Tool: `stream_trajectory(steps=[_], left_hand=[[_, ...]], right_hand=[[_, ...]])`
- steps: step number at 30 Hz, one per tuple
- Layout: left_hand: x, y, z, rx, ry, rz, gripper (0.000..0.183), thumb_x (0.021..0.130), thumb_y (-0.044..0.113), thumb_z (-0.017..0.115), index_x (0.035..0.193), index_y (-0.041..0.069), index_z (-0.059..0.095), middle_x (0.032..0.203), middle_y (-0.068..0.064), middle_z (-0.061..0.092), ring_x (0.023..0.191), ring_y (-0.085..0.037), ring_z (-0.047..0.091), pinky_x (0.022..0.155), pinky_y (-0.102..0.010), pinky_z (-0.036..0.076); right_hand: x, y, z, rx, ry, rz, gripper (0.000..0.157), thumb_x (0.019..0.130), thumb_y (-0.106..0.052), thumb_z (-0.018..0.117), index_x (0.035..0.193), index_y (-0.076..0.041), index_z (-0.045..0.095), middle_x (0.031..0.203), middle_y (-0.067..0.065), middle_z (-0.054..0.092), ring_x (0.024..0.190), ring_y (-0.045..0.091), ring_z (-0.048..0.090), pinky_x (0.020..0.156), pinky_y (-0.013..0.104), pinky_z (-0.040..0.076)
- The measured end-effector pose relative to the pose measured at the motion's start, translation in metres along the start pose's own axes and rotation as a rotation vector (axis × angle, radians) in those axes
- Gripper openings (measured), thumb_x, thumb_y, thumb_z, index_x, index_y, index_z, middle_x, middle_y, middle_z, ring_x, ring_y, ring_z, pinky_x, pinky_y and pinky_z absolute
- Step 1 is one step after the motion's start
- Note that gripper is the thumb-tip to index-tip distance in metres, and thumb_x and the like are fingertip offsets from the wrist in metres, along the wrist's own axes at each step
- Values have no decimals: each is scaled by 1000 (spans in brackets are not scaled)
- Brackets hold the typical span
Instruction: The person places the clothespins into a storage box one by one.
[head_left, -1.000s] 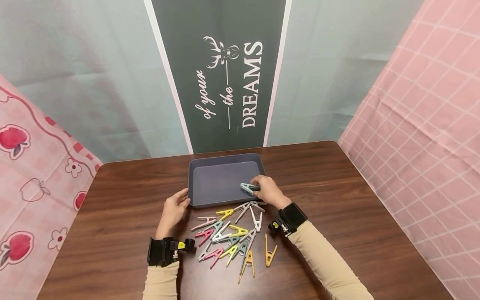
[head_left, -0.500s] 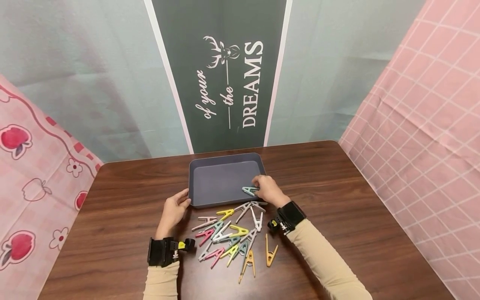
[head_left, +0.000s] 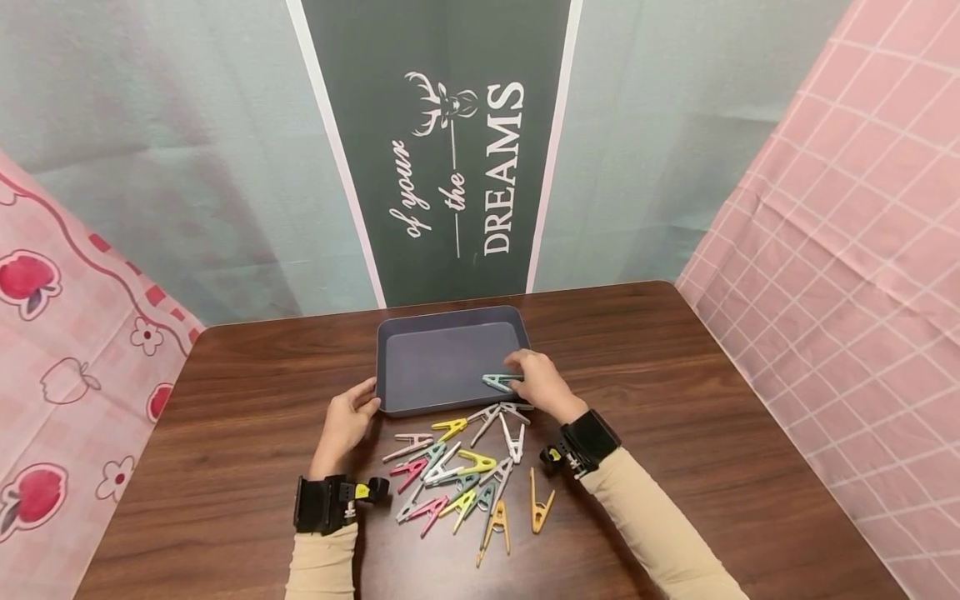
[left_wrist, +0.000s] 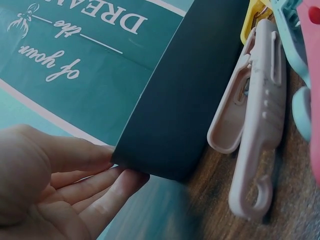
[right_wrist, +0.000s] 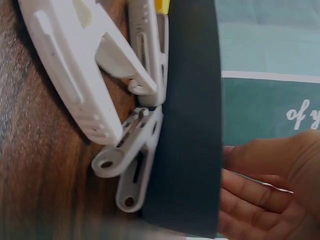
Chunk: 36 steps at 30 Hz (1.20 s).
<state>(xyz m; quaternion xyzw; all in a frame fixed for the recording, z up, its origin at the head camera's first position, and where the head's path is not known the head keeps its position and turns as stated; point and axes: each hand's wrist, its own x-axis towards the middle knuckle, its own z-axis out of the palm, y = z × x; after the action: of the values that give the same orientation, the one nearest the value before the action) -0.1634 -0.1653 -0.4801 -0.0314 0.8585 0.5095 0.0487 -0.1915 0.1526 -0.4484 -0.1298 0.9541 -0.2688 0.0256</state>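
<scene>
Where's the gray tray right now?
In the head view, the gray tray sits at back center of the table, just beyond the scattered clothespins, between the left hand and the right hand.

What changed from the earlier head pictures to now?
The teal clip came down slightly in the tray and turned more level at the right hand; whether it was released is unclear. The left hand stays at the tray's near left corner; the loose clips lie as before.

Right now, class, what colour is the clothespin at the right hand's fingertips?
Pale teal; the clothespin shows best in the head view.
</scene>
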Motion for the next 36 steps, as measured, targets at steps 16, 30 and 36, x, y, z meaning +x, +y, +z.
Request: stream_trajectory(steps=[16,30,36], left_hand=[[0,0,0,-7,-8,1,46,95,2,52,140,-3,46,133,-29,57,123,-38,58,99,-42,53],[-1,1,-2,-14,-12,-5,46,95,2,52,140,-4,46,133,-29,57,124,-37,58,100,-40,53],[-1,1,-1,-9,-3,5,45,94,1,53,139,-5,47,133,-29,57,123,-37,58,99,-42,53]], right_hand=[[-49,2,-5,77,197,-56,13,81,-5,72,92,0,67,83,10,68,73,19,65,65,26,53],[-65,7,2,-3,57,19,26,83,-12,71,106,1,68,105,16,70,97,32,68,83,45,56],[-62,9,10,-57,22,0,30,83,-11,71,110,2,68,108,18,71,102,33,68,88,46,55]])
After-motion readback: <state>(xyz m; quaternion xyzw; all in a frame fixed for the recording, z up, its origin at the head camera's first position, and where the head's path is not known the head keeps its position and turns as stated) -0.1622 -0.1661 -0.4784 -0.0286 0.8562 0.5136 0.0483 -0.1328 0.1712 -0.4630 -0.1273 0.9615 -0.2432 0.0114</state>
